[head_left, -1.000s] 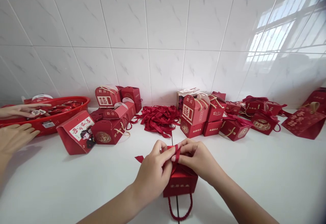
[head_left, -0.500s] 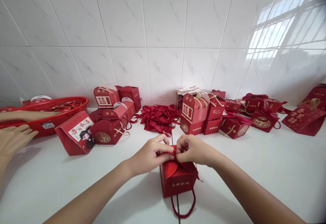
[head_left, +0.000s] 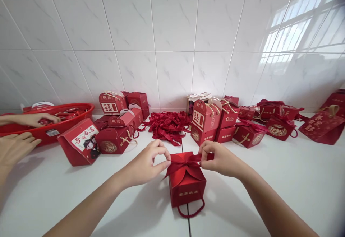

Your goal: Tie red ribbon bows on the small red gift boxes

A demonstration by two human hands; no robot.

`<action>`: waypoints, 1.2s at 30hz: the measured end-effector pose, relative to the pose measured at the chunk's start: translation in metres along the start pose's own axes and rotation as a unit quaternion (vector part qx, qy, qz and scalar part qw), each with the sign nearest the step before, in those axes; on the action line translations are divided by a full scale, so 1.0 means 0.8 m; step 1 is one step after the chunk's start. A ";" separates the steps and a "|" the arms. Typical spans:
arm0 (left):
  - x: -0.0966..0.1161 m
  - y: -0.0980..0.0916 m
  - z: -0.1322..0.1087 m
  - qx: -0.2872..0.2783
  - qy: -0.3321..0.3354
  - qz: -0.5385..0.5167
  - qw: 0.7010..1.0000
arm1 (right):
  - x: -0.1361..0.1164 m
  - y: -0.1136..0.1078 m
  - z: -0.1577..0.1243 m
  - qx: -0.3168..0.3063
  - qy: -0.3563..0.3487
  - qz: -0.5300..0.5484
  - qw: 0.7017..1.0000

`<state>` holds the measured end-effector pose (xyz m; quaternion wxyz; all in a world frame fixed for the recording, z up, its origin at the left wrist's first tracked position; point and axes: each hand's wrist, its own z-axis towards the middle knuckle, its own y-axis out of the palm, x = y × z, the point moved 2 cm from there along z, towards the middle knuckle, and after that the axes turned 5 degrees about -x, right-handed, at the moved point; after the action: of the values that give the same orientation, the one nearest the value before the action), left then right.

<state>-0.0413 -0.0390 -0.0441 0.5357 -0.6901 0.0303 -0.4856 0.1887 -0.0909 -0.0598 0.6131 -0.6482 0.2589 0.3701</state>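
Though lower, red box (head_left: 188, 190) between left hand (head_left: 147, 164) and right hand (head_left: 220, 159).

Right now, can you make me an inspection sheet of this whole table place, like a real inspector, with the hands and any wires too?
Surface: white table, a dark seam running under the box.
Job's things: small red box standing upright; dark red ribbon knotted on top; cord handle at its near side.
Clutter: ribbon pile towards the wall; other red boxes on both sides of it; red basin at left.
Hands: left hand and right hand pinch the ribbon on opposite sides.
Cables: nothing seen.
Surroundings: white tiled wall with a window reflection; another person's hands at the basin.
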 end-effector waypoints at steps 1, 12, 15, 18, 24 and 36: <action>0.001 0.002 0.001 -0.023 0.013 -0.035 0.999 | 0.001 0.001 0.000 0.003 -0.009 0.005 1.000; -0.009 0.033 0.007 0.147 0.109 0.364 0.913 | 0.016 0.007 -0.013 0.069 -0.047 -0.093 0.992; -0.011 0.039 0.006 0.112 0.104 0.300 0.942 | 0.017 0.011 -0.020 0.086 -0.114 -0.060 0.988; -0.012 0.048 0.010 0.091 0.099 0.169 0.977 | 0.009 0.027 -0.022 0.037 -0.194 -0.073 0.978; -0.022 0.057 0.016 0.139 0.081 -0.065 0.985 | -0.004 0.056 -0.040 -0.063 -0.113 -0.222 0.966; -0.113 -0.060 -0.011 0.449 -0.152 0.254 0.843 | 0.075 -0.088 -0.116 0.402 0.176 -0.417 0.796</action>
<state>-0.1181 0.0260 -0.0651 0.8895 -0.4074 -0.0986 -0.1821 0.2949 -0.1671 -0.0678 0.8571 -0.4429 0.1925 -0.1792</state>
